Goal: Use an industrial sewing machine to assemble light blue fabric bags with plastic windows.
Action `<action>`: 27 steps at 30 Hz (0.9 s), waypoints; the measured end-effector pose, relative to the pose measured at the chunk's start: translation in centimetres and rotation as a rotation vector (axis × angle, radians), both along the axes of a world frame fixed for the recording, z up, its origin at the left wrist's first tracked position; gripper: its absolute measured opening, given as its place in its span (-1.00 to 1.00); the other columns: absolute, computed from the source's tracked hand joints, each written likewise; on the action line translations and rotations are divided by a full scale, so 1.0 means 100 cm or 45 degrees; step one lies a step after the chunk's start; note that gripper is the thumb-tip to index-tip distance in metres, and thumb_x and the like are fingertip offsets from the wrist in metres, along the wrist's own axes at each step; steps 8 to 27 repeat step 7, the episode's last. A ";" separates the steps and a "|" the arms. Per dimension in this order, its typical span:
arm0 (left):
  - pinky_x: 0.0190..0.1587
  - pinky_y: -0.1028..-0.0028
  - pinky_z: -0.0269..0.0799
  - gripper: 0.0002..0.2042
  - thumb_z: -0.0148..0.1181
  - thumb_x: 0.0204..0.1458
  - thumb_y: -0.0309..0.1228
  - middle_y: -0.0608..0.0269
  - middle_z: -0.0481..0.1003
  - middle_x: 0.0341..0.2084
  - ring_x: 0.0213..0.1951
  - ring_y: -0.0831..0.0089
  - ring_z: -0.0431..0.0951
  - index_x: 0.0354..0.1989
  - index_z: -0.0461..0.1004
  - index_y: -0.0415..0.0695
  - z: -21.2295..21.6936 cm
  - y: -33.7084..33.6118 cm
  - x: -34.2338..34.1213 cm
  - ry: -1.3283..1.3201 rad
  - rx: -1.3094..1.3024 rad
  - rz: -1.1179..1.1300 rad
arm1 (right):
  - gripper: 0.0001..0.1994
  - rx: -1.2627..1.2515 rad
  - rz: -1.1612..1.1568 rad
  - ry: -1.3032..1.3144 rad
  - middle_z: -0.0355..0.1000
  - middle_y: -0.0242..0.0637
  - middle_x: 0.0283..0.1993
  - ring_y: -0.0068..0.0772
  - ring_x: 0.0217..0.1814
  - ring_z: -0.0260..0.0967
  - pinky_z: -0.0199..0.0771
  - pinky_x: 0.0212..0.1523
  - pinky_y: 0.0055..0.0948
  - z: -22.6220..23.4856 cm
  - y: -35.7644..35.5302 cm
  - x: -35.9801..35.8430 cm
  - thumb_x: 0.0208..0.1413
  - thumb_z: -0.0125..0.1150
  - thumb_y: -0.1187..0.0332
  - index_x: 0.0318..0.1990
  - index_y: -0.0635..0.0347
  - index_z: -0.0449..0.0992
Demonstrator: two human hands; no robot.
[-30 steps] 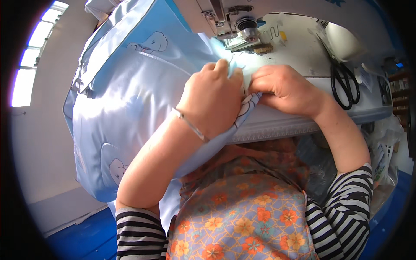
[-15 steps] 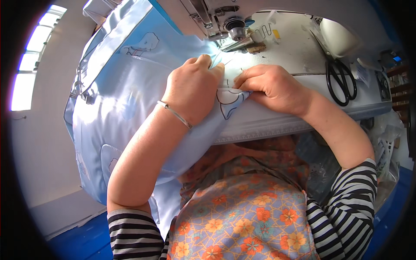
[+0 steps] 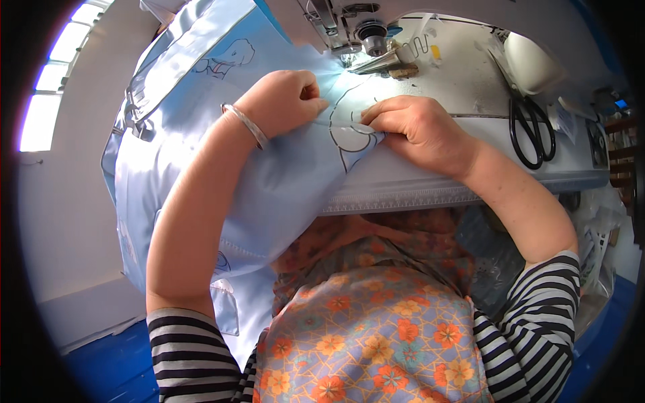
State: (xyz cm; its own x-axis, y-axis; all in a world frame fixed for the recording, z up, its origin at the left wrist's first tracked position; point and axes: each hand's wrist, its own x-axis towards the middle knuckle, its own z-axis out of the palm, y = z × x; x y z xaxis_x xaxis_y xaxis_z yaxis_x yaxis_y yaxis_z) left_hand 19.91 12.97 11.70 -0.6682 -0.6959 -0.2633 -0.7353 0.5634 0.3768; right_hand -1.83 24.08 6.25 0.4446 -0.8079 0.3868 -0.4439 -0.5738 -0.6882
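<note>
Light-blue printed fabric (image 3: 285,174) spreads from the sewing machine (image 3: 371,41) down over the table's left side and front edge. My right hand (image 3: 420,131) pinches its folded edge between thumb and fingers, just in front of the metal folder attachment (image 3: 383,62). To the left, my left hand (image 3: 285,101) is closed with curled fingers, its fingertips together on the fabric near the same fold. A bracelet circles that wrist. The lit needle area lies just beyond both hands; the needle itself I cannot make out.
Black-handled scissors (image 3: 527,127) lie on the machine table's right side, beside a white rounded object (image 3: 531,64). A ruler strip (image 3: 403,200) runs along the front edge. Clear plastic bags (image 3: 598,235) hang at the right. A floral apron (image 3: 376,329) covers my lap.
My left hand has moved left, away from my right hand, and its fingers have curled. More of the printed fabric shows between the hands. My right hand keeps its pinch almost in place.
</note>
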 end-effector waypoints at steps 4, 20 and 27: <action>-0.31 0.44 0.42 -0.79 0.24 -0.05 -0.36 0.15 0.52 -0.50 -0.45 0.37 0.48 -0.31 0.49 -0.25 -0.007 -0.011 0.012 0.124 0.243 0.057 | -0.71 0.052 -0.003 -0.009 0.54 -0.08 -0.10 -0.12 -0.05 0.50 0.49 0.03 -0.34 -0.002 -0.002 -0.003 -0.18 0.15 0.68 -0.23 0.32 0.58; -0.20 0.39 0.46 -0.78 0.20 -0.04 -0.35 0.06 0.58 -0.42 -0.32 0.28 0.57 -0.26 0.52 -0.22 -0.001 -0.002 0.008 0.006 0.107 -0.049 | -0.71 0.049 0.000 -0.012 0.54 -0.08 -0.10 -0.13 -0.03 0.50 0.49 0.03 -0.33 -0.002 -0.003 -0.004 -0.16 0.13 0.67 -0.21 0.31 0.58; -0.20 0.39 0.46 -0.78 0.20 -0.04 -0.35 0.06 0.58 -0.42 -0.32 0.28 0.57 -0.26 0.52 -0.22 -0.001 -0.002 0.008 0.006 0.107 -0.049 | -0.71 0.049 0.000 -0.012 0.54 -0.08 -0.10 -0.13 -0.03 0.50 0.49 0.03 -0.33 -0.002 -0.003 -0.004 -0.16 0.13 0.67 -0.21 0.31 0.58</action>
